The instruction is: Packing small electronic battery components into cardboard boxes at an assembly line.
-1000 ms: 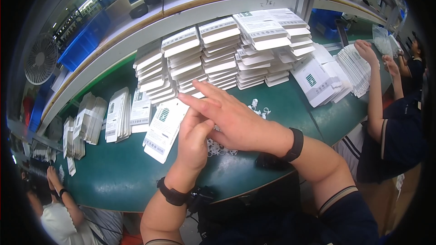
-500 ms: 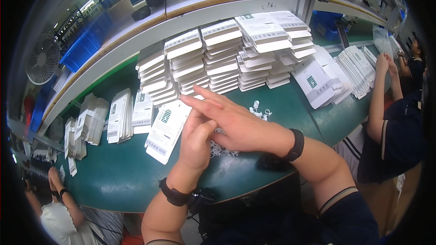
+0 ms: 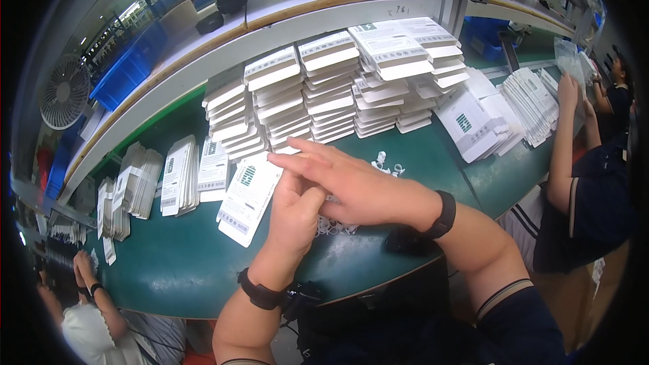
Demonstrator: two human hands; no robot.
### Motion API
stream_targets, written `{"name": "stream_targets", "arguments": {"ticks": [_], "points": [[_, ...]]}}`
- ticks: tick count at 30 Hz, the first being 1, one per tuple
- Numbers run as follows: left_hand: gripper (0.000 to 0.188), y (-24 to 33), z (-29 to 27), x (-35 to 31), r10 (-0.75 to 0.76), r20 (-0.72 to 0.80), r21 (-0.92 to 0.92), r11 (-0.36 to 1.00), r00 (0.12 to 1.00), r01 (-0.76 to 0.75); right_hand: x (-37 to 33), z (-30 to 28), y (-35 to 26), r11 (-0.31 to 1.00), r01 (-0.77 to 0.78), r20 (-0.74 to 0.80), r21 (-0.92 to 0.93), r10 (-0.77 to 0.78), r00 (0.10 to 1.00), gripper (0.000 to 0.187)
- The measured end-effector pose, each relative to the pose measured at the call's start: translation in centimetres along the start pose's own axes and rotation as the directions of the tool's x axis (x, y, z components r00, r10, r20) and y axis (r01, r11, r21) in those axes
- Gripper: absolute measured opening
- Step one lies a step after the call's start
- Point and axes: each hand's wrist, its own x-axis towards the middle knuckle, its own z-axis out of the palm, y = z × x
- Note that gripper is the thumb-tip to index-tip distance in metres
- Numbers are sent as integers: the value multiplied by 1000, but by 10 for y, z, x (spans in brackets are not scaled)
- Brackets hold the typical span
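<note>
My left hand (image 3: 292,209) is raised over the green table with its thumb bent across. My right hand, laid over it, hides its other fingers, so its grip does not show. My right hand (image 3: 351,186) reaches across from the right with fingers stretched out, their tips by the top edge of some flat white cartons (image 3: 247,196). These cartons have green print and lie tilted against the left hand's outer side. Whether either hand grips them is hidden. Small white plastic rings (image 3: 334,227) lie beneath the hands, with more white clips (image 3: 387,164) farther back.
Tall stacks of flat white cartons (image 3: 277,98) line the back of the table (image 3: 162,270). Other bundles (image 3: 179,179) stand at left, with a leaning pile (image 3: 466,121) at right. Above runs a shelf (image 3: 318,0) with blue bins (image 3: 128,67). Co-workers sit on either side.
The top of the tilted cartons has dropped slightly beside my left hand. Both hands keep nearly the same crossed pose, with the right hand's fingertips a little lower.
</note>
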Motion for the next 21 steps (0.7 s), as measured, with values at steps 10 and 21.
{"name": "stream_targets", "arguments": {"ticks": [10,21], "points": [[17,1,-17,13,35,-15,53,998,999,-34,6,-53,-1,965,-200,-97,167,218,971,39],[23,7,-15,9,-90,168,-49,994,982,99,5,-50,1,853,-259,117,453,231,966,15]]}}
